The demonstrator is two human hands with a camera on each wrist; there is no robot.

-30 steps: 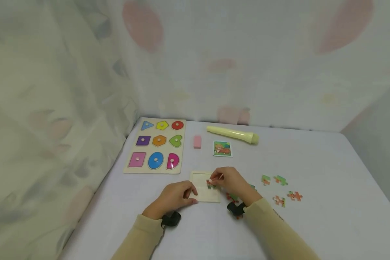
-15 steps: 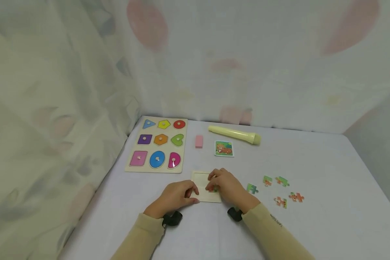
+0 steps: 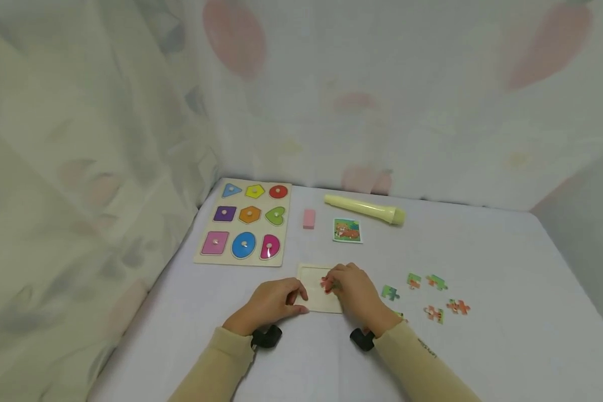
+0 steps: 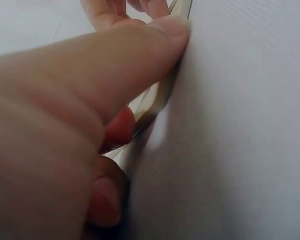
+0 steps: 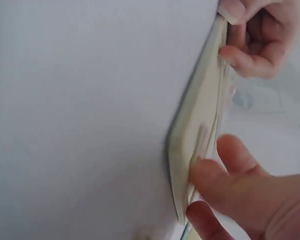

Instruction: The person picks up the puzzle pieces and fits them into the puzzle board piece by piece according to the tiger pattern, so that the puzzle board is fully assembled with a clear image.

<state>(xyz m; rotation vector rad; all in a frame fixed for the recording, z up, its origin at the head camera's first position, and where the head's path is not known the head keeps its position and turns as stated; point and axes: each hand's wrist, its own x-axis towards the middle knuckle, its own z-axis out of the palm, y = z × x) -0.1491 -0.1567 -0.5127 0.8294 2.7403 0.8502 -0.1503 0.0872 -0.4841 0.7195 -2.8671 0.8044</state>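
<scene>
A pale wooden puzzle tray (image 3: 314, 304) lies flat on the white table. My left hand (image 3: 268, 301) holds its near left corner, thumb at the near edge and fingers curled at the left side. In the left wrist view that thumb (image 4: 155, 40) lies along the tray's edge. My right hand (image 3: 358, 293) is over the tray's right part and pinches a red and green jigsaw piece (image 3: 324, 285), which its fingers partly cover. Seen from the right wrist, the piece (image 5: 202, 140) is close above the tray floor; whether it touches cannot be told.
Several loose jigsaw pieces (image 3: 434, 314) lie to the right, some partly behind the right wrist. Farther back are a tiger picture card (image 3: 347, 230), a pink block (image 3: 309, 219) and a pale yellow toy microphone (image 3: 365, 209). A knobbed shape board (image 3: 236, 257) lies back left.
My right hand lowered the jigsaw piece toward the tray, then shifted its fingers on it, and more red now shows. My left hand has kept its hold. The head view has shifted slightly.
</scene>
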